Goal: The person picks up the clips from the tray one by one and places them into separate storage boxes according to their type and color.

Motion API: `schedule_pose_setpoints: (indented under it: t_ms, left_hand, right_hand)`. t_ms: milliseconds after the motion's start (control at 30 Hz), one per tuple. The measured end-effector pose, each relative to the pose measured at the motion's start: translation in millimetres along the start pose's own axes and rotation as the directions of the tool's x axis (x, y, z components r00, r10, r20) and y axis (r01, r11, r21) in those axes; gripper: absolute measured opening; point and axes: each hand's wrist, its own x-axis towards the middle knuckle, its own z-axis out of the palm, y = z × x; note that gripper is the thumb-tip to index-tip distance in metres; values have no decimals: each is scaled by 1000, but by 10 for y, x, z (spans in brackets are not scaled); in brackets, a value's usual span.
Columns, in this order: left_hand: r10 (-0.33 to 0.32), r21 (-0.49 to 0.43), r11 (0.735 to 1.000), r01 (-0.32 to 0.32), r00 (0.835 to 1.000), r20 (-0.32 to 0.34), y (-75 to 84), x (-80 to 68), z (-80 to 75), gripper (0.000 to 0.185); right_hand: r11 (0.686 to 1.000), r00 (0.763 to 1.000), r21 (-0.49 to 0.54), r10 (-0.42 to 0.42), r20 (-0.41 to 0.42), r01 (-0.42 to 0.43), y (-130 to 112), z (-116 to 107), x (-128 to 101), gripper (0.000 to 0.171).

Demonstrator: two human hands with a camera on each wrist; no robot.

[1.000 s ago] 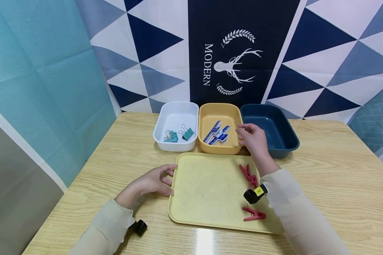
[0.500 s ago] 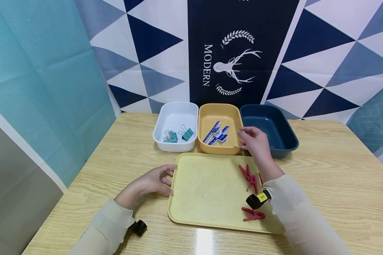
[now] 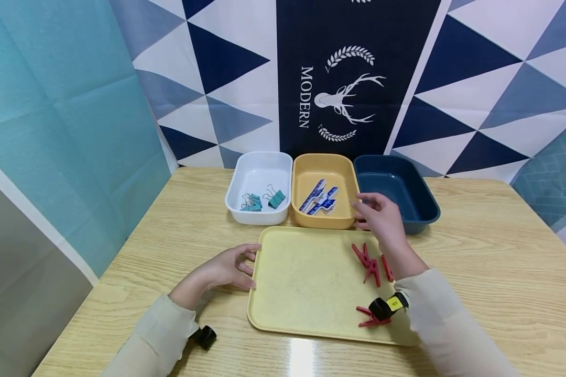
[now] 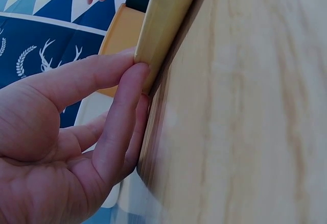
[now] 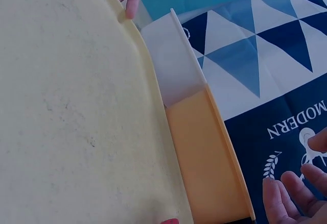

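The left hand rests on the pale wooden table at the left edge of the flat yellow plastic tray, fingers curled against the rim and touching it, thumb lying along the top. The right hand hovers above the far right corner of that tray, in front of the gap between the yellow rectangular bin and the dark blue rectangular bin; its fingers are spread and relaxed, holding nothing. Just below its wrist, on the tray, lie several red plastic clothes pegs in a small cluster, and one more red peg sits nearer the tray's front right edge, partly behind the black wrist camera. Inside the yellow bin are blue-and-white clips. To its left stands the white rectangular bin, holding teal binder clips. All three bins stand in a row, touching, just behind the tray. The blue and white triangle-patterned backdrop with a deer emblem hangs behind.
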Motion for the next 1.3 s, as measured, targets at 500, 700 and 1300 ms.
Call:
schedule_pose_setpoints:
  t_ms: [500, 700, 1300]
  left_hand:
    - [3, 1, 1000, -3, 1000, 1, 1, -6, -8, 86]
    - [-4, 11, 1000, 4, 1000, -2, 5, -8, -7, 87]
    - [-7, 22, 1000, 7, 1000, -9, 21, -12, 2, 87]
  right_hand:
    - [1000, 1000, 3, 8, 19, -8, 76, -66, -115, 46]
    - [1000, 1000, 10, 7, 14, -7, 129, -83, -163, 48]
    - [999, 999, 35, 17, -34, -16, 358, -186, -204, 44]
